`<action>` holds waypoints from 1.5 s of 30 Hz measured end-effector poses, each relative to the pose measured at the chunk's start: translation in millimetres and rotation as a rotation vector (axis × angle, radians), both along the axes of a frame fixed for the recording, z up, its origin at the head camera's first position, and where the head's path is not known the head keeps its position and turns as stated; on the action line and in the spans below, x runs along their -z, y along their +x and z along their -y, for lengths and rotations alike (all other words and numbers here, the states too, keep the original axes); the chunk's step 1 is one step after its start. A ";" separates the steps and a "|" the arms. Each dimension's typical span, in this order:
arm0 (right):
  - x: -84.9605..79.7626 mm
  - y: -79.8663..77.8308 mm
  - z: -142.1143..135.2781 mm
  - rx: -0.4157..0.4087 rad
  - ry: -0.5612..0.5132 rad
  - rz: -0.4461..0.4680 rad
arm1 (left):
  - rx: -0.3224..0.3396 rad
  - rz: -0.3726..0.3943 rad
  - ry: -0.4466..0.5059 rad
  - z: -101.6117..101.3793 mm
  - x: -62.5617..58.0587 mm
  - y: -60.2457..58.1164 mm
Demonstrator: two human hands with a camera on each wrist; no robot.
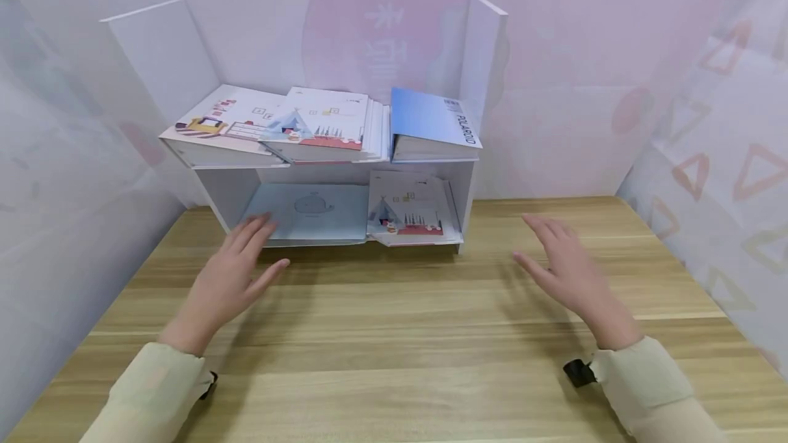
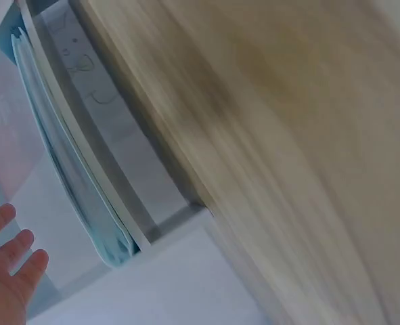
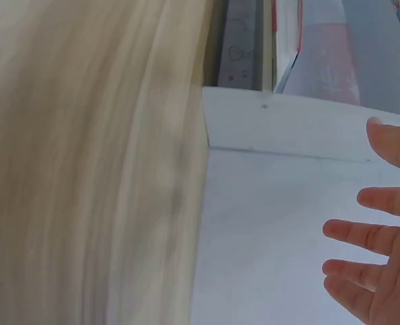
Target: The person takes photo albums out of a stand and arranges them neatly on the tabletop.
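Head view: left fingers (image 1: 246, 238), right fingers (image 1: 549, 234) spread, empty, near boxy shelf (image 1: 483, 60), woodgrain tabletop (image 1: 394, 347)

A flat, rectangular pale-blue book (image 1: 341, 224) bears a darker blue whale (image 1: 310, 204); the yellow-brown wooden counter (image 1: 382, 340) is streaked.

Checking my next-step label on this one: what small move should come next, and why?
Perhaps bring the right hand over to the tent-print book in the lower level of the white bookshelf and square it up: another book shows past its right edge, and that hand is empty, fingers extended, just right of the bookshelf.
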State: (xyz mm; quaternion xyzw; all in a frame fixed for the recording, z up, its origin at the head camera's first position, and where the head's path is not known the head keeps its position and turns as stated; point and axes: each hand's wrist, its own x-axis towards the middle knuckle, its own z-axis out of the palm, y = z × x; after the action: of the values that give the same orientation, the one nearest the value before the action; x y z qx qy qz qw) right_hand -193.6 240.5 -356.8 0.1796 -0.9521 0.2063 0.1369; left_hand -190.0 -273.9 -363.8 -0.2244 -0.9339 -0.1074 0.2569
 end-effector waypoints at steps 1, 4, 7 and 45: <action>-0.1 -0.9 3.0 -0.004 -0.018 -0.011 | 0.004 -0.003 0.010 -2.5 -0.1 -1.0; -0.8 -3.4 11.8 -0.012 -0.062 -0.030 | 0.013 -0.007 0.039 -10.2 -0.7 -4.8; -2.6 -5.5 19.2 -0.012 -0.082 -0.027 | 0.028 -0.013 0.072 -17.7 -1.8 -10.3; 2.2 -40.0 87.0 -0.091 -0.300 0.033 | 0.063 0.378 0.614 -115.6 -14.3 -51.7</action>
State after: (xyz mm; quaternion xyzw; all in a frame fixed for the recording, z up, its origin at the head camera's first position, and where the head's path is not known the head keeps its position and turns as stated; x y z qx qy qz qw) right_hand -233.6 153.4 -359.0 0.1968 -0.9035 0.3552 0.1371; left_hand -241.7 -158.2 -349.5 -0.1415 -0.8819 -0.4301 0.1315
